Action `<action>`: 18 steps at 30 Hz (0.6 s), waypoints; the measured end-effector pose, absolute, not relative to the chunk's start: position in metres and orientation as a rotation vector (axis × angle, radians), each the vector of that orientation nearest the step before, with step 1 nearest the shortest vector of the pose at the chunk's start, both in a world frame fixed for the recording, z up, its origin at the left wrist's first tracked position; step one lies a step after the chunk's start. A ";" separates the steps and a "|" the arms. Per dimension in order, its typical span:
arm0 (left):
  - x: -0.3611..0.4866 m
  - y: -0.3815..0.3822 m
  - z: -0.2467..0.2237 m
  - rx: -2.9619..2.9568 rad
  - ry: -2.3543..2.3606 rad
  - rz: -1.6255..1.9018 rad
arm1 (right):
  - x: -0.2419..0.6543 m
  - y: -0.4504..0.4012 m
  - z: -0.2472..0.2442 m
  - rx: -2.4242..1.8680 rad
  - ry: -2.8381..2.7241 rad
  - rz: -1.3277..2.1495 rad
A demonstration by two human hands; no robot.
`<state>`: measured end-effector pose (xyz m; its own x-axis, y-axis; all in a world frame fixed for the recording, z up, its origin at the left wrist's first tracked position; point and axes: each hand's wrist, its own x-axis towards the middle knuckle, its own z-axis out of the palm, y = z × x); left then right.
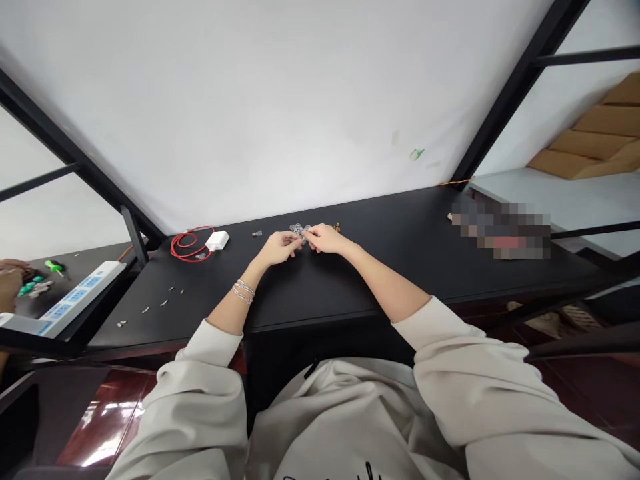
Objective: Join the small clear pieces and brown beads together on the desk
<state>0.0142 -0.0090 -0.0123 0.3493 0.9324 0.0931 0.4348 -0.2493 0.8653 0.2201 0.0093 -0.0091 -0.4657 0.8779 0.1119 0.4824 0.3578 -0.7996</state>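
Note:
Over the black table (200, 300), my left hand (279, 249) has its fingers and thumb drawn together in a pinch. My right hand (327, 239) comes in from the other side, also pinching, its fingertips close to those of the left. Whatever the fingertips hold is too small to make out. Right behind and between the hands is a cluster of small clear pieces (299, 228), partly covered by the fingers. Several small brass-coloured pieces (337, 228) lie just beyond my right hand. One small clear-and-dark piece (257, 233) rests apart, left of the cluster.
A white charger (217, 241) with a coiled red cable (186, 245) sits at the back left. Small metal bits (164, 303) are scattered at the left. A white power strip (83, 297), green-handled screwdriver (55, 267) and another person's hand (13, 273) are further left. A blurred-out object (500, 230) lies right.

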 end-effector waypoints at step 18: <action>0.013 -0.008 -0.013 1.840 1.215 0.799 | 0.219 0.006 -0.004 -1.217 -2.105 0.950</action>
